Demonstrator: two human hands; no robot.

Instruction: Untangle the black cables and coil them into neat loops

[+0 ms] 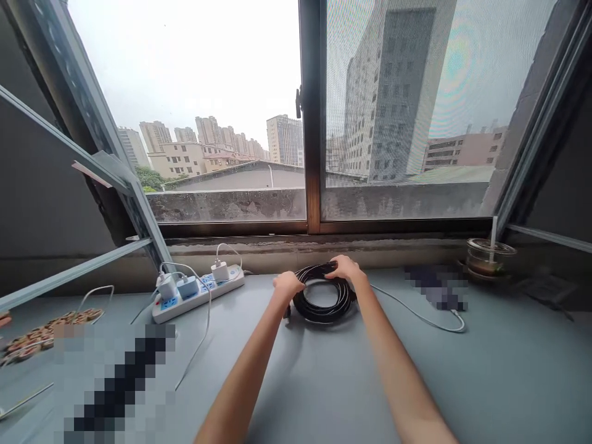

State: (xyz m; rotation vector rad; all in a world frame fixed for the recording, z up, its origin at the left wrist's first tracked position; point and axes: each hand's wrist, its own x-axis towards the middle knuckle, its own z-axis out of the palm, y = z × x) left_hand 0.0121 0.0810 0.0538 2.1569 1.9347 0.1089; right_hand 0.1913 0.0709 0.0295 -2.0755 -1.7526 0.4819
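Observation:
A coil of black cable [322,314] lies on the grey-blue table in front of me, wound into a thick ring with an open middle. My left hand [287,283] is closed on the upper left side of the ring. At its top right, my right hand [345,269] grips the coil, thumb towards the ring's inside. A small dark end piece [287,313] sticks out at the lower left of the coil. The fingers' undersides are hidden, and both arms reach forward over the table.
To the left stands a white power strip [198,300] with several plugs and white cords. A lidded plastic cup [490,256] with a straw is at the back right, near a blurred dark item with a white cable [430,320]. Metal shelf bars [83,271] cross the left; a window is behind.

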